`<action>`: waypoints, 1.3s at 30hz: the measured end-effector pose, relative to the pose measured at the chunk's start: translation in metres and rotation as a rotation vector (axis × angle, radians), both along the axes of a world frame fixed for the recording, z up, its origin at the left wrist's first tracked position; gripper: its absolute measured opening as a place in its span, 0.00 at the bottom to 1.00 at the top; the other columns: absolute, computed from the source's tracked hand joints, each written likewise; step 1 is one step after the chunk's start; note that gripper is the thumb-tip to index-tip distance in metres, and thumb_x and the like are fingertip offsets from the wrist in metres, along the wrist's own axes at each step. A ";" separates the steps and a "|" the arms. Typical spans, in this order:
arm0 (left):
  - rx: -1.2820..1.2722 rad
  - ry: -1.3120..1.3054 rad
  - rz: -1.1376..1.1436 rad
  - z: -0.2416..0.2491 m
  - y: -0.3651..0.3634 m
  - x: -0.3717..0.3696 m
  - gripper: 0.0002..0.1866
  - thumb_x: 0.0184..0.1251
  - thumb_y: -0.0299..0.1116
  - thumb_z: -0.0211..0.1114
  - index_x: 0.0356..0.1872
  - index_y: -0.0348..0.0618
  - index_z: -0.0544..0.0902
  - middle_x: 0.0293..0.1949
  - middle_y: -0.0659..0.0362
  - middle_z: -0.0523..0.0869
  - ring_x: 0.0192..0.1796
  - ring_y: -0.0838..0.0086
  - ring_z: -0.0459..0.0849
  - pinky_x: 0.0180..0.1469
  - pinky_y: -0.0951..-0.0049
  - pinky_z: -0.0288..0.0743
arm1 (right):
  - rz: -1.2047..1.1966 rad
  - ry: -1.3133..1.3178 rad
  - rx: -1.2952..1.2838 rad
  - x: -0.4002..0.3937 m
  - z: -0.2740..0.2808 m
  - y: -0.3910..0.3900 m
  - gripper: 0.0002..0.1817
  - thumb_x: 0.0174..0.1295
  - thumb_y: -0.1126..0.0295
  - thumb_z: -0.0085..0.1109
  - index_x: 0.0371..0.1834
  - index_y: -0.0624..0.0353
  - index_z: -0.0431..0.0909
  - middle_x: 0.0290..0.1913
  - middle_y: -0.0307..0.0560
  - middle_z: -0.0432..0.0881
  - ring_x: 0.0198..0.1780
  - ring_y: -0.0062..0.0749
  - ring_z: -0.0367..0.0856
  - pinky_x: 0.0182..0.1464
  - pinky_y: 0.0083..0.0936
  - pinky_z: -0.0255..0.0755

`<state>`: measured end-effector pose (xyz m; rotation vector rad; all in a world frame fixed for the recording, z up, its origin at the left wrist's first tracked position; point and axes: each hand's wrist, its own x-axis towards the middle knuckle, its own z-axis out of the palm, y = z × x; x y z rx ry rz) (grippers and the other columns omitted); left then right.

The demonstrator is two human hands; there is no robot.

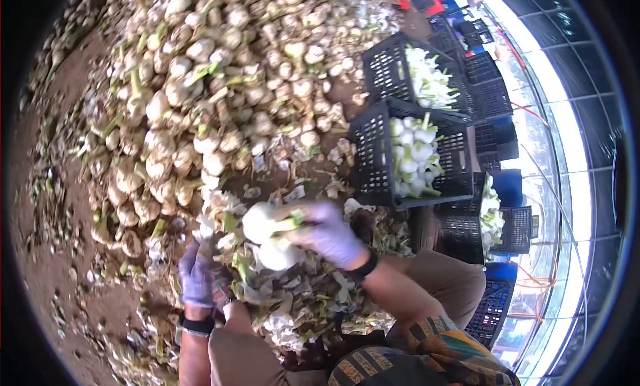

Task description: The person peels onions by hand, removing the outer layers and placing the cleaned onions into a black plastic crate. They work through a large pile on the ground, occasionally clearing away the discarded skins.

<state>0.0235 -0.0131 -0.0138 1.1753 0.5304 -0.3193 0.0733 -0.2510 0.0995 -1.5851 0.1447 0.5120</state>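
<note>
My right hand (pixel 330 236), in a purple glove and smeared by motion, is closed around the green stems of two clean white garlic bulbs (pixel 279 254). The bulbs hang out to the left of its fingers, above a litter of peeled skins (pixel 267 293). My left hand (pixel 195 276), also gloved, is lower left beside my knee, with its fingers bent together. A whitish scrap (pixel 204 227) shows by its fingertips; what the hand grips is blurred.
A big heap of unpeeled garlic (pixel 180 113) spreads over the soil ahead. At right stand a black crate (pixel 373 156) of white bulbs, another crate (pixel 380 73) with trimmed bulbs, and a third crate (pixel 460 229). More crates (pixel 490 86) line the bright wall.
</note>
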 end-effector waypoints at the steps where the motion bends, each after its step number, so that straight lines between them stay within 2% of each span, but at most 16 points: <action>1: 0.170 -0.100 -0.211 -0.005 0.018 0.002 0.15 0.69 0.37 0.56 0.45 0.34 0.78 0.35 0.62 0.83 0.34 0.82 0.77 0.38 0.81 0.72 | -0.124 -0.081 -0.078 0.007 0.021 -0.017 0.15 0.51 0.80 0.60 0.44 0.65 0.79 0.42 0.46 0.82 0.43 0.31 0.83 0.44 0.22 0.77; 3: 0.298 -0.089 -0.127 -0.036 0.034 -0.016 0.13 0.68 0.34 0.55 0.44 0.32 0.78 0.35 0.61 0.83 0.33 0.78 0.76 0.40 0.79 0.71 | -0.348 -0.169 -0.222 0.014 0.060 -0.055 0.14 0.52 0.77 0.60 0.44 0.63 0.78 0.39 0.45 0.82 0.38 0.29 0.82 0.38 0.22 0.77; 4: 0.421 -0.029 -0.099 -0.048 0.051 -0.024 0.12 0.66 0.31 0.56 0.44 0.33 0.78 0.35 0.59 0.83 0.33 0.76 0.77 0.40 0.79 0.71 | -0.119 -0.630 -1.004 0.021 0.073 -0.083 0.13 0.54 0.76 0.59 0.44 0.62 0.78 0.36 0.42 0.82 0.32 0.24 0.79 0.33 0.20 0.74; 6: 1.153 -0.333 -0.301 -0.035 0.080 -0.028 0.20 0.50 0.19 0.54 0.47 0.39 0.79 0.44 0.47 0.80 0.48 0.55 0.78 0.51 0.65 0.73 | -0.498 -0.433 -0.733 0.011 0.080 -0.172 0.11 0.58 0.76 0.55 0.45 0.58 0.78 0.33 0.40 0.81 0.29 0.20 0.75 0.30 0.18 0.70; 7: 1.249 -0.194 -0.317 -0.011 0.086 -0.025 0.21 0.47 0.18 0.53 0.46 0.41 0.79 0.46 0.46 0.80 0.51 0.50 0.76 0.53 0.60 0.70 | -0.360 -0.613 -1.310 0.019 0.101 -0.182 0.12 0.60 0.76 0.54 0.47 0.59 0.78 0.35 0.40 0.81 0.33 0.21 0.76 0.35 0.19 0.70; 8: 1.326 -0.204 -0.225 -0.019 0.102 -0.033 0.20 0.48 0.18 0.53 0.45 0.43 0.80 0.46 0.46 0.79 0.50 0.51 0.76 0.53 0.60 0.71 | -0.493 -0.584 -0.616 0.017 0.079 -0.313 0.15 0.60 0.74 0.55 0.51 0.61 0.76 0.42 0.43 0.81 0.40 0.25 0.77 0.43 0.22 0.71; 9: 1.346 -0.161 -0.146 -0.012 0.114 -0.034 0.19 0.48 0.18 0.53 0.44 0.42 0.80 0.45 0.46 0.79 0.48 0.51 0.77 0.51 0.60 0.71 | -0.188 -0.622 -1.453 0.034 0.095 -0.314 0.18 0.60 0.72 0.56 0.54 0.63 0.74 0.47 0.48 0.80 0.45 0.31 0.77 0.50 0.24 0.71; 12: 1.482 -0.371 0.110 -0.037 0.151 -0.025 0.12 0.52 0.22 0.57 0.40 0.40 0.79 0.39 0.48 0.80 0.40 0.51 0.77 0.43 0.59 0.73 | -0.123 -0.478 -1.804 0.049 0.093 -0.362 0.25 0.58 0.73 0.60 0.60 0.61 0.70 0.57 0.48 0.75 0.55 0.31 0.75 0.57 0.26 0.68; 14: 1.459 -0.255 0.061 -0.030 0.158 -0.006 0.11 0.54 0.24 0.61 0.41 0.42 0.80 0.40 0.52 0.81 0.41 0.57 0.79 0.47 0.61 0.73 | -0.196 -0.481 -1.195 0.051 0.061 -0.307 0.27 0.57 0.73 0.59 0.62 0.61 0.68 0.56 0.45 0.76 0.55 0.29 0.74 0.57 0.26 0.68; 18: 1.662 0.052 -0.418 -0.035 0.133 0.036 0.22 0.51 0.39 0.70 0.48 0.50 0.78 0.46 0.51 0.80 0.49 0.56 0.79 0.51 0.57 0.73 | 0.048 -0.373 -1.007 0.038 0.001 -0.128 0.22 0.56 0.74 0.57 0.56 0.64 0.73 0.50 0.46 0.78 0.49 0.31 0.76 0.54 0.27 0.70; 22: 1.410 -0.025 -0.198 -0.054 0.141 0.033 0.23 0.47 0.33 0.73 0.48 0.47 0.79 0.47 0.52 0.81 0.45 0.62 0.83 0.48 0.64 0.78 | 0.248 -0.288 -0.574 0.016 -0.034 -0.020 0.17 0.56 0.73 0.57 0.50 0.63 0.76 0.36 0.42 0.81 0.36 0.24 0.77 0.42 0.22 0.73; 24: 0.382 0.005 0.172 -0.018 0.134 0.023 0.25 0.44 0.24 0.73 0.49 0.43 0.78 0.44 0.58 0.83 0.43 0.72 0.82 0.48 0.72 0.78 | 0.327 -0.320 -0.387 0.000 -0.058 0.011 0.15 0.57 0.71 0.58 0.48 0.61 0.78 0.31 0.38 0.80 0.31 0.19 0.75 0.36 0.17 0.72; 26: -0.368 -0.287 0.228 -0.004 0.120 0.005 0.30 0.44 0.24 0.72 0.54 0.41 0.75 0.47 0.58 0.81 0.46 0.69 0.82 0.50 0.70 0.77 | 0.259 0.144 -0.168 -0.017 -0.054 0.050 0.14 0.59 0.68 0.58 0.47 0.61 0.79 0.31 0.37 0.79 0.30 0.16 0.74 0.33 0.14 0.70; 28: -0.744 -0.225 0.235 0.012 0.090 -0.004 0.33 0.44 0.26 0.70 0.58 0.42 0.72 0.51 0.57 0.80 0.51 0.66 0.80 0.54 0.67 0.74 | 0.274 0.281 0.012 -0.025 -0.063 0.079 0.19 0.59 0.61 0.58 0.47 0.63 0.77 0.29 0.36 0.75 0.26 0.16 0.73 0.27 0.12 0.64; 37: -0.358 -0.094 0.027 0.016 0.024 -0.010 0.28 0.52 0.26 0.72 0.55 0.41 0.71 0.46 0.61 0.77 0.47 0.75 0.76 0.52 0.75 0.72 | -0.245 0.590 0.256 -0.010 -0.070 0.110 0.15 0.60 0.57 0.60 0.39 0.57 0.76 0.24 0.35 0.75 0.15 0.16 0.67 0.16 0.13 0.58; 39: 0.176 -0.389 -0.221 0.011 0.022 -0.012 0.29 0.47 0.23 0.73 0.53 0.39 0.71 0.46 0.56 0.76 0.48 0.68 0.76 0.53 0.70 0.71 | -0.254 0.573 0.337 -0.007 -0.072 0.113 0.13 0.59 0.62 0.62 0.41 0.58 0.77 0.28 0.34 0.77 0.22 0.16 0.72 0.23 0.13 0.64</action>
